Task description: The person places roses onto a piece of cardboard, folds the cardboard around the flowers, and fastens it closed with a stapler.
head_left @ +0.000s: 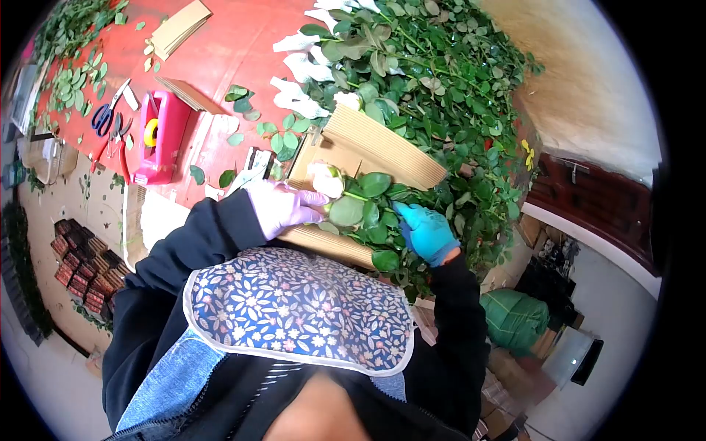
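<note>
A white rose (326, 179) with a leafy stem lies over an opened piece of corrugated cardboard (390, 147) in front of me. My left hand (283, 206), in a light purple glove, is at the flower end, its fingers closed around the upper stem just below the bloom. Farther down among the leaves, my right hand (428, 229) in a teal glove has its fingers curled around the stems. Leaves hide part of its fingertips. A lower flap of the cardboard (331, 246) runs under the leaves, close to my apron (301, 309).
Many leafy rose stems (441, 88) are heaped at the right, several blooms in white sleeves (298, 99). On the red table (243, 44) are a pink tape dispenser (163, 140), scissors (109, 114), red-handled pruners (116, 147), folded cardboard (179, 29) and loose leaves.
</note>
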`<state>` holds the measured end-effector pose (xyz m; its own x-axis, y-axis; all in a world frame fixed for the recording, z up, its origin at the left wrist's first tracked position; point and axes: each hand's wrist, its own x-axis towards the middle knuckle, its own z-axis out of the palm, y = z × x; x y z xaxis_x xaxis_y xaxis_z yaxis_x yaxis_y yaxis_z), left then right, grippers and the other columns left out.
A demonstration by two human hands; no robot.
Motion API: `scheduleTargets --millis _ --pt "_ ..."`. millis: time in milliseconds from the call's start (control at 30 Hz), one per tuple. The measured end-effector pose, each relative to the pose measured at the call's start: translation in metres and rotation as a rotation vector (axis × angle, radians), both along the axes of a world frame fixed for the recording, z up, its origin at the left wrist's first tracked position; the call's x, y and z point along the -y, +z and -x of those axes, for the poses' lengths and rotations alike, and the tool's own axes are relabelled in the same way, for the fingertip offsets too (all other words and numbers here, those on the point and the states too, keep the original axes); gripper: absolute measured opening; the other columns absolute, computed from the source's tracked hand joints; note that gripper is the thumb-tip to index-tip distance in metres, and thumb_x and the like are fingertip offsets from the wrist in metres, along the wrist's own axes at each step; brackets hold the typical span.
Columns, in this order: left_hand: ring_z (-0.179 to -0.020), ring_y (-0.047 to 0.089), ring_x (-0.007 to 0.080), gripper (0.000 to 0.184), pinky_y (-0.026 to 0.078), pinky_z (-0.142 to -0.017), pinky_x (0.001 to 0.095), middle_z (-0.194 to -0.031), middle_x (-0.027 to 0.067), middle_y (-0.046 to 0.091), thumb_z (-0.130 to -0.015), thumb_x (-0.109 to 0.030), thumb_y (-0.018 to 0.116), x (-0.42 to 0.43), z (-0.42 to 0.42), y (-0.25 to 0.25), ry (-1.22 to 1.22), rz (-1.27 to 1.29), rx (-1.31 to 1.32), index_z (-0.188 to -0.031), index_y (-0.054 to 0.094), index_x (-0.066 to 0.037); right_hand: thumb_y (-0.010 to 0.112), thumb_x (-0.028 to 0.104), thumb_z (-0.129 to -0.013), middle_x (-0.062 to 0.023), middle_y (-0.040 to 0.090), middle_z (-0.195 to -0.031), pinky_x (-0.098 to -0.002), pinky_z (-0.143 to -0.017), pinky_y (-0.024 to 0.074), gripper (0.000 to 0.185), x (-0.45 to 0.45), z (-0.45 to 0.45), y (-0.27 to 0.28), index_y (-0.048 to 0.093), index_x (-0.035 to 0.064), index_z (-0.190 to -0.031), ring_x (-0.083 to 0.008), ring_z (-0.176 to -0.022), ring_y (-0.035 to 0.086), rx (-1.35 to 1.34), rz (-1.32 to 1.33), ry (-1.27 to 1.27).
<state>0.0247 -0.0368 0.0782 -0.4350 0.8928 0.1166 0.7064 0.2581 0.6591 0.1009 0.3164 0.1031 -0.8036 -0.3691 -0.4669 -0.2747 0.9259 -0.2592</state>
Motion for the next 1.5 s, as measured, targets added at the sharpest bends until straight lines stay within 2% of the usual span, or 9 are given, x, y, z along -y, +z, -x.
scheduleTargets --millis 133,233,567,1000,1133,1200,1233,1333,1500 --pt "-0.088 0.070 0.0294 0.033 0.057 -0.072 0.0346 -0.105 0.0107 0.070 -0.072 0.006 0.060 0.016 0.019 -0.006 0.132 -0.208 0.107 -0.102 0.061 -0.007 0.062 0.020 -0.086 -0.0145 0.064 -0.092 -0.0461 -0.069 0.0500 0.041 -0.003 -0.005 0.007 0.060 0.0125 -0.127 -0.0352 -0.080 0.063 0.000 0.101 -0.183" --pt "-0.083 0.069 0.0268 0.034 0.056 -0.073 0.0344 -0.104 0.0162 0.068 -0.079 0.010 0.053 0.012 0.024 -0.008 0.306 0.062 0.407 -0.110 0.059 -0.003 0.066 0.024 -0.083 -0.0121 0.063 -0.098 -0.0458 -0.075 0.0487 0.048 0.010 0.001 0.027 0.058 0.0135 -0.130 -0.0330 -0.089 0.062 0.010 0.045 -0.155" --pt "-0.081 0.069 0.0213 0.041 0.055 -0.075 0.0313 -0.104 0.0136 0.069 -0.086 0.013 0.044 -0.023 0.005 -0.029 0.479 -0.367 0.630 -0.121 0.060 -0.002 0.070 0.045 -0.079 -0.0144 0.060 -0.117 -0.0448 -0.089 0.0446 0.063 0.061 0.019 0.052 0.057 0.0045 -0.126 -0.0320 -0.104 0.057 -0.195 0.036 0.041" --pt "-0.077 0.067 0.0170 0.041 0.055 -0.070 0.0295 -0.107 0.0077 0.069 -0.087 0.012 0.045 -0.020 0.010 -0.047 0.462 -0.203 0.567 -0.120 0.060 -0.008 0.067 0.044 -0.082 -0.0173 0.062 -0.120 -0.0447 -0.088 0.0471 0.062 0.059 0.017 0.027 0.056 0.0049 -0.129 -0.0332 -0.102 0.061 -0.206 0.110 0.008" --pt "-0.079 0.065 0.0149 0.031 0.054 -0.071 0.0296 -0.107 0.0060 0.067 -0.091 0.005 0.050 -0.014 0.017 -0.033 0.488 -0.322 0.886 -0.119 0.060 -0.006 0.066 0.039 -0.084 -0.0159 0.061 -0.119 -0.0424 -0.090 0.0445 0.053 0.061 0.023 0.044 0.059 0.0064 -0.124 -0.0316 -0.105 0.058 -0.207 0.031 0.000" --pt "-0.080 0.064 0.0155 0.026 0.053 -0.070 0.0298 -0.106 0.0068 0.066 -0.092 0.000 0.055 -0.002 0.023 -0.029 0.458 -0.273 0.470 -0.117 0.060 -0.004 0.064 0.034 -0.087 -0.0120 0.063 -0.105 -0.0425 -0.081 0.0464 0.042 0.065 0.026 0.061 0.061 0.0071 -0.119 -0.0284 -0.093 0.061 -0.410 -0.012 0.021" --pt "-0.081 0.068 0.0310 0.021 0.054 -0.073 0.0363 -0.091 0.0154 0.069 -0.090 -0.007 0.061 0.003 0.021 -0.010 0.511 -0.184 0.561 -0.110 0.064 -0.002 0.064 0.034 -0.087 -0.0120 0.063 -0.105 -0.0425 -0.081 0.0464 0.042 0.070 0.027 0.072 0.061 0.0071 -0.119 -0.0284 -0.093 0.061 -0.405 -0.010 0.012" --pt "-0.079 0.067 0.0304 0.020 0.054 -0.071 0.0387 -0.088 0.0105 0.068 -0.085 -0.016 0.069 0.017 0.016 -0.001 0.214 -0.085 0.298 -0.103 0.067 -0.009 0.064 0.027 -0.088 -0.0015 0.057 -0.071 -0.0400 -0.062 0.0446 0.020 0.092 0.020 0.087 0.064 0.0123 -0.102 -0.0216 -0.065 0.061 -0.329 0.111 0.031" --pt "-0.069 0.064 0.0243 0.019 0.051 -0.060 0.0364 -0.078 0.0042 0.060 -0.085 -0.025 0.068 0.000 0.001 0.007 0.113 0.055 0.022 -0.101 0.066 -0.015 0.056 0.026 -0.092 -0.0039 0.059 -0.063 -0.0403 -0.044 0.0418 0.023 0.103 0.006 0.023 0.063 0.0109 -0.107 -0.0233 -0.052 0.058 -0.375 0.035 0.133"
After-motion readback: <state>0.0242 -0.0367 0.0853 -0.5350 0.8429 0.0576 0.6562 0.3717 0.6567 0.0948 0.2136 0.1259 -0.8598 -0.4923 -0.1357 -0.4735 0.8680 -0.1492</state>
